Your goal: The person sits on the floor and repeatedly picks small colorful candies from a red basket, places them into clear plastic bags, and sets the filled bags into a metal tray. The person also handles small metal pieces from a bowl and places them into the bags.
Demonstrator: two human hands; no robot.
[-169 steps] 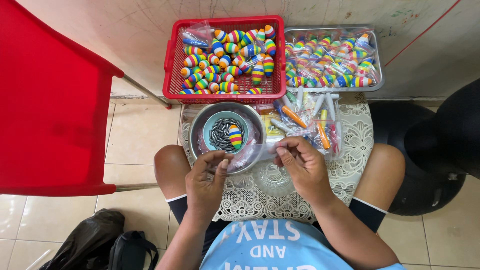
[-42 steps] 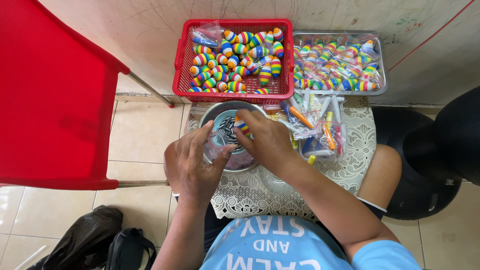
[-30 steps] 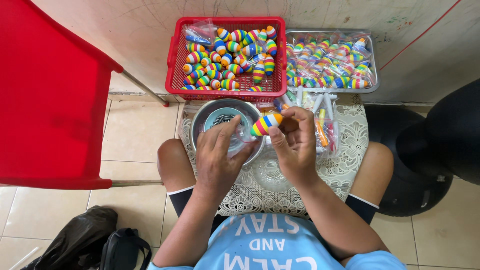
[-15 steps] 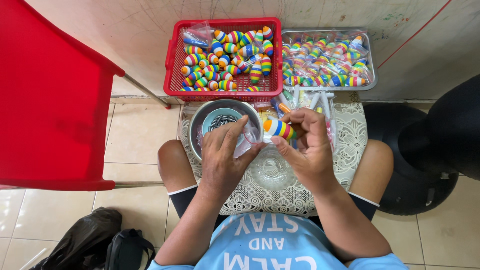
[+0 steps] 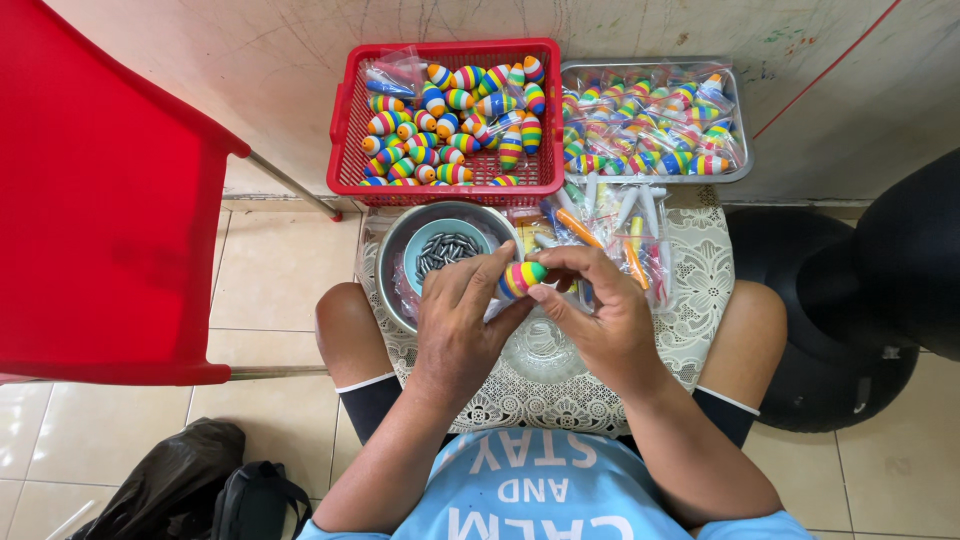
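your left hand (image 5: 455,325) and right hand (image 5: 600,315) pinch one rainbow-striped float (image 5: 522,277) between their fingertips, just above the metal bowl (image 5: 392,262) on the lace-covered table (image 5: 700,290). behind it, a red basket (image 5: 345,150) holds loose floats, and a metal tray (image 5: 742,150) beside it holds bagged ones.

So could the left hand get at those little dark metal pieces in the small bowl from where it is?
Probably yes. The left hand lies right beside the small bowl of dark metal pieces, which is open on top and uncovered. But its fingers share the striped float with the right hand.
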